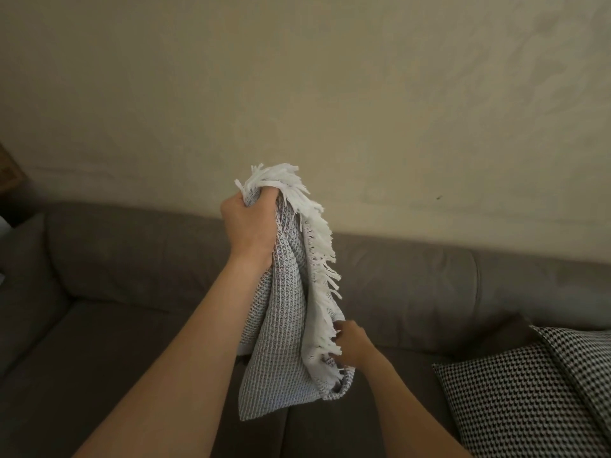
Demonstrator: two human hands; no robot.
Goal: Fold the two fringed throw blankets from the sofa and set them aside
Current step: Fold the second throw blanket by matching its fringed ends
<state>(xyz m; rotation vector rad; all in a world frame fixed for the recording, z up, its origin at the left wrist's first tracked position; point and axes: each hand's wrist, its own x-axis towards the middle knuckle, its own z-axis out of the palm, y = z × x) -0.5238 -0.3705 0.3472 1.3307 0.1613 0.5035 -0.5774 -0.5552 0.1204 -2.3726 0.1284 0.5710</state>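
two grips clamped on one fringed blanket [284,328]: left hand [248,226] round its top, right hand [352,343] at its lower fringe

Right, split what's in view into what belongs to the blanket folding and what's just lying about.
Job in hand:
- throw blanket, held up off the seat
- left hand, gripping its bunched fringed top
- right hand, at its lower fringed edge, grip hidden
- sofa, beneath

Lying about:
- houndstooth cushions, at the sofa's right end
- wall, behind
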